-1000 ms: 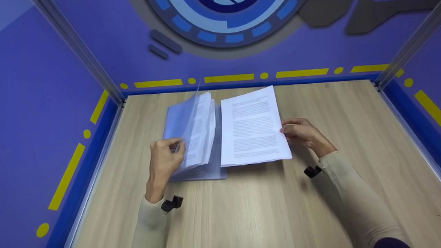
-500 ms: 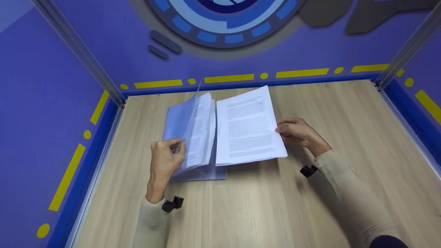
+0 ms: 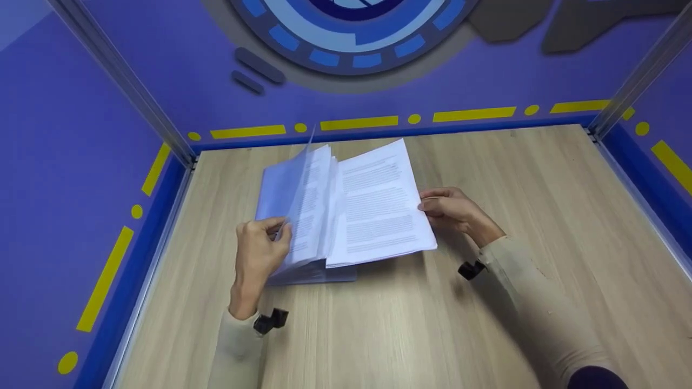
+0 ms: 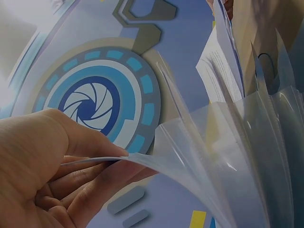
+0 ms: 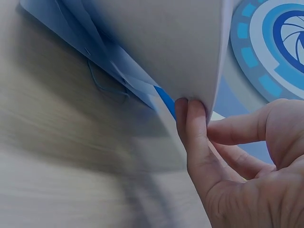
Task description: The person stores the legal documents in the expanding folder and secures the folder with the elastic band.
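Observation:
A blue clear-pocket folder (image 3: 278, 186) lies spread on the wooden table, with printed sheets inside its pockets. My left hand (image 3: 258, 248) pinches the edge of a clear plastic pocket (image 4: 190, 185) between thumb and fingers, lifting it on the left side. At the right, my right hand (image 3: 457, 210) holds a stack of printed paper (image 3: 376, 208) by its right edge, thumb on top and fingers beneath. The stack slants, its left edge right at the raised pockets. In the right wrist view, fingertips press the underside of the paper (image 5: 171, 47).
The light wooden tabletop (image 3: 346, 335) surrounds the folder. Purple panels with yellow marks (image 3: 359, 123) stand at the back and both sides, joined by metal posts (image 3: 116, 75). A small black camera (image 3: 270, 321) sits on each wrist.
My right hand has moved left with the paper stack, and the stack's left edge now overlaps the folder's pockets. The left hand keeps its pinch in place.

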Demonstrator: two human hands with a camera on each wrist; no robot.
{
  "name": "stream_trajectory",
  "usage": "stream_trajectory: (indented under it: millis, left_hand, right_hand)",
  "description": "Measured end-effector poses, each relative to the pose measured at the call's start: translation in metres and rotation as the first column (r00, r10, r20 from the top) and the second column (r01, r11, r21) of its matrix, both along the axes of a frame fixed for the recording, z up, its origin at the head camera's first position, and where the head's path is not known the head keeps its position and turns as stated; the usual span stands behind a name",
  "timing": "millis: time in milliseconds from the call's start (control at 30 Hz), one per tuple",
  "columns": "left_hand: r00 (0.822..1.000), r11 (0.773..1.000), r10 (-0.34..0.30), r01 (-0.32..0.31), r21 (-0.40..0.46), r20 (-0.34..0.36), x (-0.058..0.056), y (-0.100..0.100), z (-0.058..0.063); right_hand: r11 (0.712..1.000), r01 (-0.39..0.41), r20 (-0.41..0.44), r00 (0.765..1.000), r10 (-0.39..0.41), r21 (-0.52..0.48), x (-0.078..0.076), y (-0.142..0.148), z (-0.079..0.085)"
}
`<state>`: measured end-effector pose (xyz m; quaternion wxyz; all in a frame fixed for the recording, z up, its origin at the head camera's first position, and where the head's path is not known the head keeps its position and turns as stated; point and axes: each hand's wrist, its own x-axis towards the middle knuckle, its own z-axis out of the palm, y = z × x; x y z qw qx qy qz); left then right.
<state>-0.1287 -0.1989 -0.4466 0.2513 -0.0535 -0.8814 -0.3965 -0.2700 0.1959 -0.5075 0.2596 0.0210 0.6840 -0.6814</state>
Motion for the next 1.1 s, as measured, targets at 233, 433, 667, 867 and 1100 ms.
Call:
stream_trajectory:
  millis: [233, 433, 667, 867, 1100]
  left_hand:
    - [1.000, 1.000, -0.001, 0.001, 0.003, 0.001, 0.000, 0.001, 0.002]
    - [1.000, 1.000, 0.000, 0.000, -0.013, -0.008, 0.000, 0.001, 0.002]
    - [1.000, 1.000, -0.007, 0.007, -0.005, 0.022, 0.002, 0.001, 0.001]
    - [1.000, 1.000, -0.009, 0.009, 0.006, 0.020, 0.000, 0.001, 0.000]
    - [1.000, 1.000, -0.018, 0.018, 0.011, 0.011, 0.000, 0.000, -0.001]
  right_hand:
    - [1.000, -0.001, 0.018, 1.000, 0.001, 0.011, -0.002, -0.011, -0.001]
    - [1.000, 0.000, 0.015, 1.000, -0.001, 0.017, -0.006, -0.018, -0.004]
    - [1.000, 0.002, 0.009, 1.000, -0.002, 0.000, -0.008, -0.025, -0.004]
    - [1.000, 0.014, -0.003, 1.000, -0.014, 0.004, -0.010, -0.028, -0.003]
    - [0.999, 0.009, -0.012, 1.000, -0.008, 0.039, -0.014, -0.031, -0.001]
